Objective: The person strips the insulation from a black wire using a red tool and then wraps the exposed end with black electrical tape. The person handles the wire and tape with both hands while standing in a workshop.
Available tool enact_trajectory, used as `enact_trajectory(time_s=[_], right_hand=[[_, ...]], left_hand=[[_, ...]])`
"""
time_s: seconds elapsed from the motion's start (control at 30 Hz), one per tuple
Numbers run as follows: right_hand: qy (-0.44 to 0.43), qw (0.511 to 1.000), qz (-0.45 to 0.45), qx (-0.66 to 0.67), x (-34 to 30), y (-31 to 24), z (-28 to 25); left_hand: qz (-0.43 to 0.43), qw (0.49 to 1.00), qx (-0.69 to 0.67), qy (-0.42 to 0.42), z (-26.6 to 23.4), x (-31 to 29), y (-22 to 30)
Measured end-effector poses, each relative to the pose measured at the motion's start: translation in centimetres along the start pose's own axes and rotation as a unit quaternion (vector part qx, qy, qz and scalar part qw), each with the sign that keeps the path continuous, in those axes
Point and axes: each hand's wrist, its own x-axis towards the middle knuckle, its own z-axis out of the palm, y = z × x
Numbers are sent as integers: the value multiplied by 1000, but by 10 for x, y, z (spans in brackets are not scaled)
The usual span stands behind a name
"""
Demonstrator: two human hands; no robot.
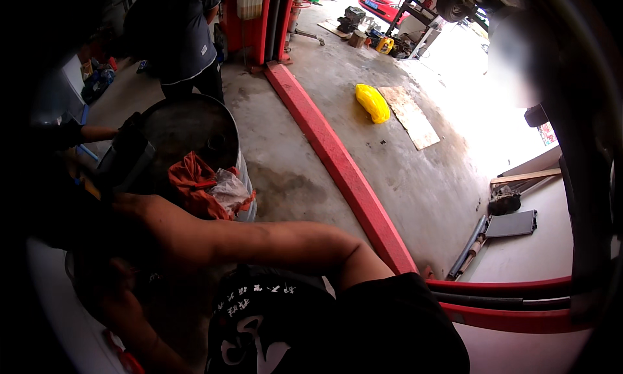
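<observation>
My right forearm stretches leftward across the view, and my right hand (144, 219) sits in deep shadow near a dark round drum top (188, 118). Lower down, my left hand (120, 275) is also in shadow, close below the right one. Darkness hides the fingers of both hands and whatever they touch. Just beyond my right hand, a crumpled orange-red cloth (188, 179) and a clear plastic bag (230, 191) lie on the drum's near edge. At the left, another person's arm (97, 134) reaches toward a dark boxy object (126, 156) by the drum.
A person in a dark shirt (188, 43) stands behind the drum. A red beam (337, 166) crosses the concrete floor from a red post (253, 30). Beyond it lie a yellow bag (372, 103) and a stained board (410, 118). A grey panel (511, 224) lies at the right.
</observation>
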Motion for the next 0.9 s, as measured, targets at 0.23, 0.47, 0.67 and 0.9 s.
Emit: enact_trajectory(time_s=[0.23, 0.47, 0.67, 0.9], right_hand=[[-87, 981, 58, -166, -6, 1, -12], [21, 984, 171, 53, -4, -5, -13], [-31, 945, 290, 147, 2, -23, -22], [-40, 993, 114, -2, -11, 1, -11]], left_hand=[[-295, 848, -395, -194, -3, 27, 16], [56, 990, -129, -4, 10, 17, 26], [177, 983, -18, 52, 7, 16, 26], [117, 983, -117, 80, 6, 23, 34]])
